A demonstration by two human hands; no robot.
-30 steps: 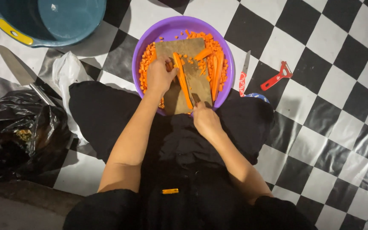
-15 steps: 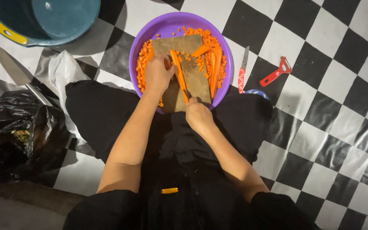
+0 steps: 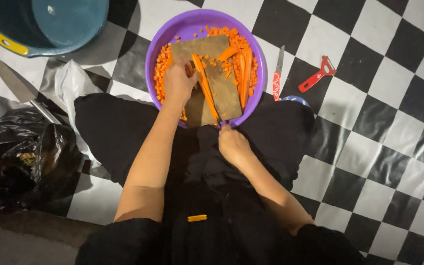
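Head view showed the left hand [image 3: 178,82] pressing carrot strips [image 3: 205,86] on a board [image 3: 224,91] in a purple bowl [image 3: 192,27]; right hand [image 3: 232,145] gripped a knife (blade hidden). Carrot looked stiff, slippery; best pinned near the cut.

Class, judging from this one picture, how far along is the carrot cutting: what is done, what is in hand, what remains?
Done: small diced carrot lies heaped in the purple basin. In hand: the left hand steadies long carrot strips on the wooden board, while the right hand works a knife whose blade is hard to make out. Left: uncut carrot sticks at the board's right.
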